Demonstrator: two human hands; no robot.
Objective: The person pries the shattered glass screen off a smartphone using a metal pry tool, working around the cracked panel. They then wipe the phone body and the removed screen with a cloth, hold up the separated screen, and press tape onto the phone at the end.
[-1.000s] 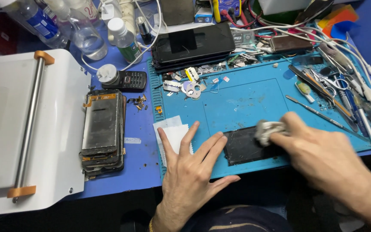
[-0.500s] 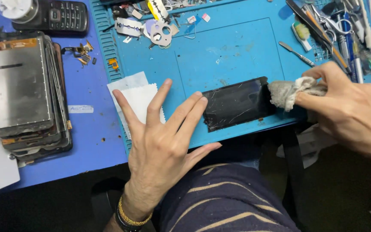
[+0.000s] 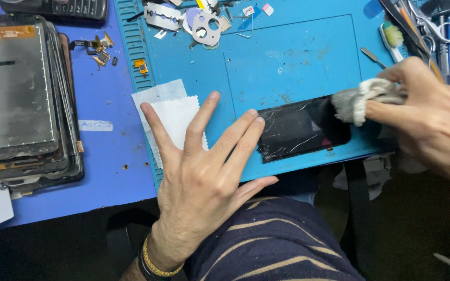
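A cracked black phone screen (image 3: 300,130) lies at the front edge of a blue work mat (image 3: 298,62). My left hand (image 3: 199,171) rests flat on the mat with fingers spread, two fingertips touching the screen's left end, the others over small white sheets (image 3: 175,112). My right hand (image 3: 433,117) pinches a grey crumpled cloth (image 3: 358,99) and presses it on the screen's right end.
A stack of old phone displays (image 3: 22,99) lies at the left on the blue table. Razor blades, small metal parts (image 3: 183,18) and chips sit at the mat's far edge. Tweezers, a toothbrush and other tools (image 3: 423,28) crowd the far right. My striped sleeve or lap (image 3: 266,244) is below.
The camera has dropped closer to the mat. My right hand with the cloth has shifted a little left onto the screen. My left hand stays flat beside it.
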